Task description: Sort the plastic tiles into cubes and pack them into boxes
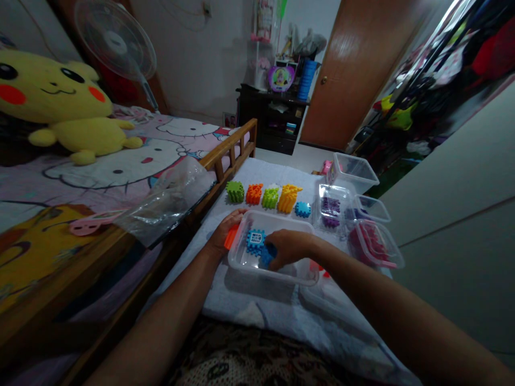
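A clear plastic tub [245, 262] sits on a white cloth in front of me. My left hand [224, 231] curls round its left rim, next to an orange piece [230, 236]. My right hand [288, 247] reaches into the tub with fingers closed on blue toy blocks [257, 242]. Beyond the tub stands a row of interlocking block stacks: green [235, 191], orange [254, 193], light green [270, 197], yellow [288, 197] and a small blue one [302, 209].
Several clear tubs stand to the right, one with purple blocks [330, 207], one with dark red pieces [372, 244], one bare [351, 170]. A wooden bed frame [225, 155], plastic bag [169, 201], yellow plush toy [60, 102] and fan [115, 40] lie left. A grey wall closes the right side.
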A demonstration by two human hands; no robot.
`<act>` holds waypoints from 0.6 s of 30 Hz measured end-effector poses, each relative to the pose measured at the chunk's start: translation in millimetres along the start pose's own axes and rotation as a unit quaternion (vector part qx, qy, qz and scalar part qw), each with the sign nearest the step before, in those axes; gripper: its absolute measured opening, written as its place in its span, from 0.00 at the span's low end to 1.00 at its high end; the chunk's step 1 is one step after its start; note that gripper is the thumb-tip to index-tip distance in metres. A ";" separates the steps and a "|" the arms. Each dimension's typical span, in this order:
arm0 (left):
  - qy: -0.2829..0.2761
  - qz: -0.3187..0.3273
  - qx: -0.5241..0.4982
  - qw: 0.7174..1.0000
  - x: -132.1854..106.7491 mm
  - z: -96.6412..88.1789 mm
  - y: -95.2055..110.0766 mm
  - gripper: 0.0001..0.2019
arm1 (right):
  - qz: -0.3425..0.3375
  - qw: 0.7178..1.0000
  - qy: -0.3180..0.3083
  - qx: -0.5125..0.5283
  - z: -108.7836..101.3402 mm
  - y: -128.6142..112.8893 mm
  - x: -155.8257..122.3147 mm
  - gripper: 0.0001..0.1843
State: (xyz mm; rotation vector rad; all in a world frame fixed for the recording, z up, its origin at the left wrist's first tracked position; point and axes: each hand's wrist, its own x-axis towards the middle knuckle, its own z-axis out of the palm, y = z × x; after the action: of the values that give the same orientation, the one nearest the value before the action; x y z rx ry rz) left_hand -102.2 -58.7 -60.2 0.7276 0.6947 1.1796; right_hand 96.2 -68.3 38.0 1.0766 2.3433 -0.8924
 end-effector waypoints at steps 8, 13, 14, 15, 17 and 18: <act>0.001 -0.003 -0.003 1.000 -0.9 1.1 0.8 0.20 | -0.026 0.941 -0.091 0.326 2.3 5.4 10.0 0.20; -0.006 -0.003 -0.003 1.000 -0.8 1.3 0.7 0.20 | -0.023 0.941 -0.089 0.326 5.1 3.8 11.3 0.19; -0.006 -0.002 -0.002 1.000 -0.8 1.1 0.6 0.20 | -0.024 0.946 -0.085 0.313 4.5 3.5 10.1 0.17; -0.006 0.001 -0.001 1.000 -0.7 0.9 0.6 0.19 | -0.025 0.951 -0.080 0.298 3.9 3.4 8.8 0.16; -0.004 0.006 0.002 1.000 -0.6 0.4 0.2 0.19 | -0.030 0.960 -0.069 0.270 3.4 3.7 6.9 0.14; -0.003 0.007 0.003 1.000 -0.5 0.0 0.0 0.19 | -0.034 0.964 -0.064 0.257 3.5 4.1 6.4 0.14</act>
State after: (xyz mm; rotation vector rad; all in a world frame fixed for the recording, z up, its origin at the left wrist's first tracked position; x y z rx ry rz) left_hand -102.3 -59.2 -60.1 0.7417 0.6883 1.1882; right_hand 95.7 -65.4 30.2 1.0859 2.1015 -1.6062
